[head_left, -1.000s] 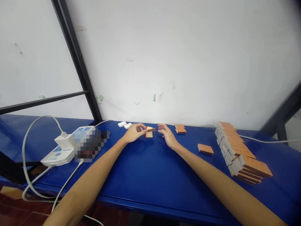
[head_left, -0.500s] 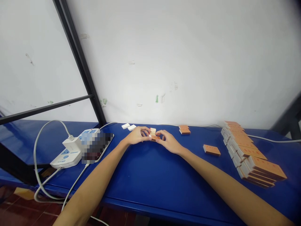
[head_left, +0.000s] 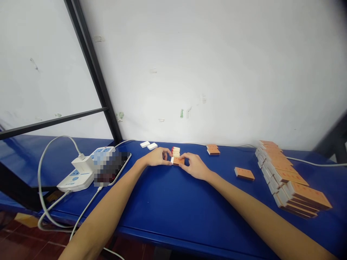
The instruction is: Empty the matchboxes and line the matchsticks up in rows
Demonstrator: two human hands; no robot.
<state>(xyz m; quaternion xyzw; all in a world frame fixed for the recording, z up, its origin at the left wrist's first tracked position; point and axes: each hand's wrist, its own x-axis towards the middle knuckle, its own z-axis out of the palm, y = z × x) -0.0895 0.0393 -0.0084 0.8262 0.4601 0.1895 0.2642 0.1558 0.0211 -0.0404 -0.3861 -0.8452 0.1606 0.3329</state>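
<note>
matchbox [head_left: 178, 161] between both hands' [head_left: 156, 157] [head_left: 197, 167] slightly parted fingers [head_left: 185, 155]

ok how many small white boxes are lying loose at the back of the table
2: the first white box is at the back of the blue table; the second white box is just right of it, nearer the left hand, which could hide others.
</note>
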